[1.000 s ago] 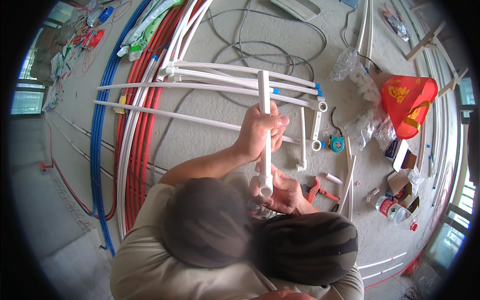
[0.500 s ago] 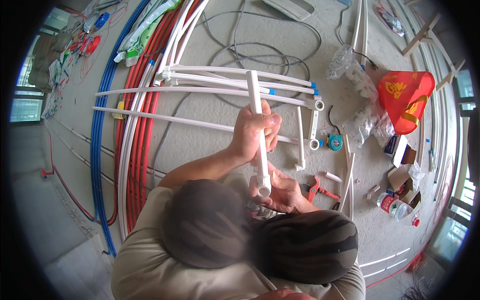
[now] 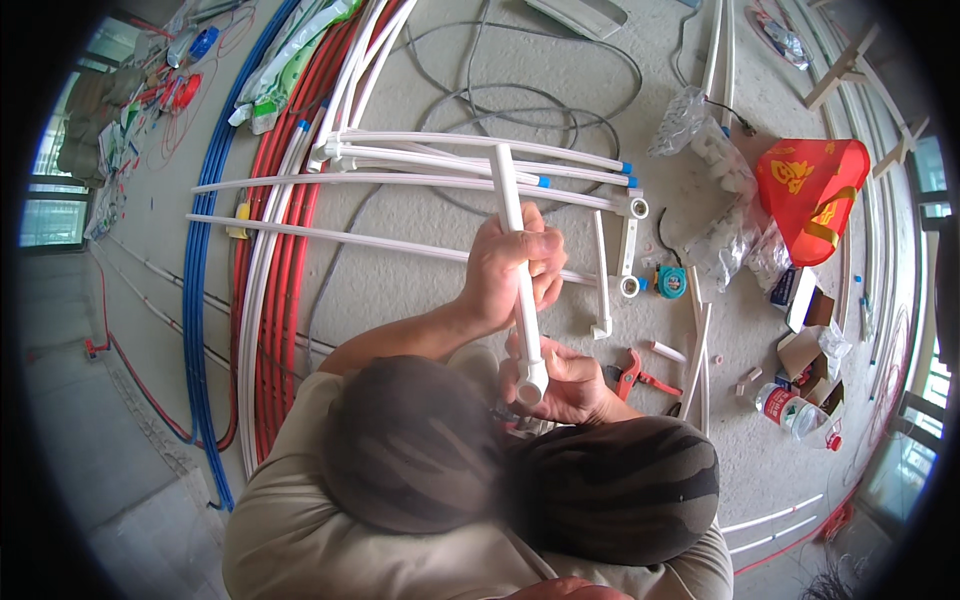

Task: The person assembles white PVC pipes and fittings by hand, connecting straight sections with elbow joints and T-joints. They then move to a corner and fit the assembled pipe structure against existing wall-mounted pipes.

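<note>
A straight white plastic pipe (image 3: 509, 195) with a white plastic elbow fitting (image 3: 531, 384) at its near end is held above the grey concrete floor (image 3: 400, 225), in front of the person's body. The left hand (image 3: 493, 264) is closed around the pipe near mid-length, its thumb laid across the upper face. The right hand (image 3: 572, 388) pinches the fitting from the side, thumb visible; the fingers behind are partly hidden.

Handling, as judged: the pipe is probably light and stiff, unlikely to break in ordinary handling, though its smooth wall may turn in a loose grip. The bare middle of the shaft and the thicker collar of the fitting offer the surest holds.

Surroundings: dark camouflage-patterned knees (image 3: 620, 490) lie close below the fitting and limit room on that side. Beyond the left hand, long white plastic pipes (image 3: 400, 183) cross the floor. To the right lie a shorter white pipe with an elbow end (image 3: 601, 265), a teal tape measure (image 3: 671, 282) and a red-handled pipe cutter (image 3: 628, 374), the cutter just beside the right hand.
</note>
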{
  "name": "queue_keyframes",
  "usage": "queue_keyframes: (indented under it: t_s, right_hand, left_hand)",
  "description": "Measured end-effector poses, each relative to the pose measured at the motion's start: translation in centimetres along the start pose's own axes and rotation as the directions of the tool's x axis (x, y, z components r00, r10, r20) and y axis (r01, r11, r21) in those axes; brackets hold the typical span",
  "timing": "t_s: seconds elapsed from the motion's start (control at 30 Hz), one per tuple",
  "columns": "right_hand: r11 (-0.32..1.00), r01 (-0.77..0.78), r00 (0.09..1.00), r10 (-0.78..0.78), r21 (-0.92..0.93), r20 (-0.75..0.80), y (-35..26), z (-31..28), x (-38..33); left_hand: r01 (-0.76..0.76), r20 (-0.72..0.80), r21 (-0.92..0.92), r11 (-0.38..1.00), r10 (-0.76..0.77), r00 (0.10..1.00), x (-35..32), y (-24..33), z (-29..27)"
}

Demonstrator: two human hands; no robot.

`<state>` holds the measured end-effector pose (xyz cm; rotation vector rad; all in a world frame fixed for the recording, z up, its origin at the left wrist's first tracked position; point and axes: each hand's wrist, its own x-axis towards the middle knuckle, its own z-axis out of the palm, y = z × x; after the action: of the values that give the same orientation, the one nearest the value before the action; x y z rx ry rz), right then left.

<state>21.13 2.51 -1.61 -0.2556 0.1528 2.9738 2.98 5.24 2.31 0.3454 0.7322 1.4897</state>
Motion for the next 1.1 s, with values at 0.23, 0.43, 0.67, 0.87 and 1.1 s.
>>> queue_keyframes:
  t_s: [0.23, 0.43, 0.67, 0.87, 1.1]
  right_hand:
    - [0.999, -0.045, 0.998, 0.046, -0.03, 0.049, -0.5, -0.3, 0.3]
    - [0.998, -0.005, 0.99, -0.004, 0.067, 0.14, -0.1, -1.7, 0.3]
    - [0.994, 0.059, 0.983, -0.075, 0.096, 0.17, -0.2, -2.4, 0.7]
    - [0.996, 0.085, 0.986, -0.088, 0.026, 0.141, -0.3, -1.6, 0.8]
    - [0.956, 0.191, 0.981, -0.194, -0.222, 0.009, -0.5, -1.1, 0.8]
  left_hand:
    - [-0.108, 0.042, -0.004, 0.994, 0.108, 0.993, 0.5, 0.6, -0.3]
    - [-0.207, 0.248, -0.209, 0.956, 0.257, 0.934, 1.2, 1.0, -0.1]
    - [-0.162, 0.274, -0.216, 0.963, 0.219, 0.936, 1.3, 0.8, -0.6]
    - [-0.198, 0.188, -0.192, 0.961, 0.234, 0.954, 1.5, 0.6, -1.1]
    - [-0.255, 0.184, -0.183, 0.949, 0.288, 0.94, 1.2, 1.2, -1.3]
